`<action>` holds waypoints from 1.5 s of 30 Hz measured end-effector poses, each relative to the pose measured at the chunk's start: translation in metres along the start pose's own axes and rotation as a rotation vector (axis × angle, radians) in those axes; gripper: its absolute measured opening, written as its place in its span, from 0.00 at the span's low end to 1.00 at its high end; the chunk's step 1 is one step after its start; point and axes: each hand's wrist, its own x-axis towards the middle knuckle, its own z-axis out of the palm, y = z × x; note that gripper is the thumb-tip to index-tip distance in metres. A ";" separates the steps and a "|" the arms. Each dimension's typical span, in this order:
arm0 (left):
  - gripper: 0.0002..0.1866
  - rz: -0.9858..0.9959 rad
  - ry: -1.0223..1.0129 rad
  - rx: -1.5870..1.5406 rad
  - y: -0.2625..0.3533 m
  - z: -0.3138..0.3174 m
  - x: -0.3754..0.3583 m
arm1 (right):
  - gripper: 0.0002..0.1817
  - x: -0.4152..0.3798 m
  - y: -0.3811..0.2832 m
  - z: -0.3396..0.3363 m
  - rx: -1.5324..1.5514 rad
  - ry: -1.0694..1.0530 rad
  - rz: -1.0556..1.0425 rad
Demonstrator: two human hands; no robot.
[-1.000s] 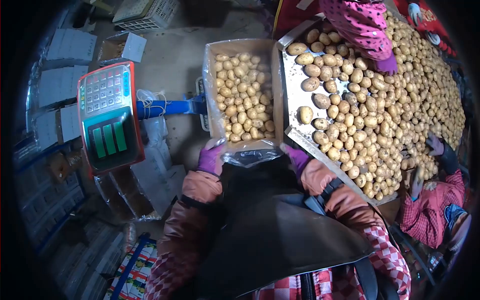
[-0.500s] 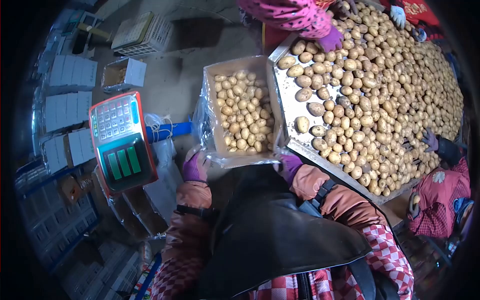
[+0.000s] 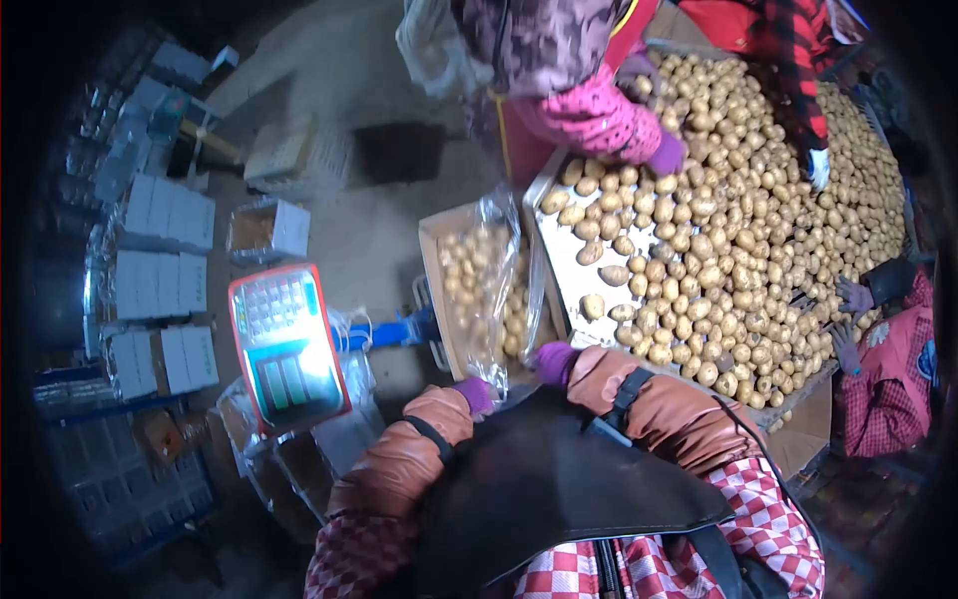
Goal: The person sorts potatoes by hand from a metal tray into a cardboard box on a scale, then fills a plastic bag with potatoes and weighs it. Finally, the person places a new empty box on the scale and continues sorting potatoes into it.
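Note:
A cardboard box (image 3: pixel 434 262) of potatoes stands in front of me, with clear plastic film (image 3: pixel 496 290) drawn over its middle and right part. My left hand (image 3: pixel 477 396), in a purple glove, is closed on the film at the box's near edge. At the near right corner is my right hand (image 3: pixel 554 363), also purple-gloved, closed beside the film's edge; its fingers are partly hidden, and what they hold is too small to name. Loose potatoes (image 3: pixel 738 240) cover the metal sorting table (image 3: pixel 571 275) just right of the box.
A scale display (image 3: pixel 289 344) on a blue arm (image 3: pixel 384 332) stands left of the box. Co-workers' gloved hands (image 3: pixel 667 155) reach over the potatoes from the top and right. A small open carton (image 3: pixel 289 232) and stacked white boxes (image 3: pixel 160 290) are at the left.
The film has been pulled from the box's left side across its top. My left hand has moved right, closer to my right hand. The view has shifted, and a co-worker leans further in.

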 end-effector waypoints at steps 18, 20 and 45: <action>0.64 -0.351 0.689 0.348 0.018 -0.120 0.068 | 0.25 -0.215 -0.039 -0.110 0.952 1.053 0.243; 0.64 -0.444 0.467 0.291 0.034 -0.097 0.082 | 0.24 -0.228 0.005 -0.074 0.734 1.216 0.270; 0.27 -0.681 1.373 -0.266 0.047 -0.024 0.020 | 0.34 -0.357 0.114 -0.034 -0.295 1.088 0.468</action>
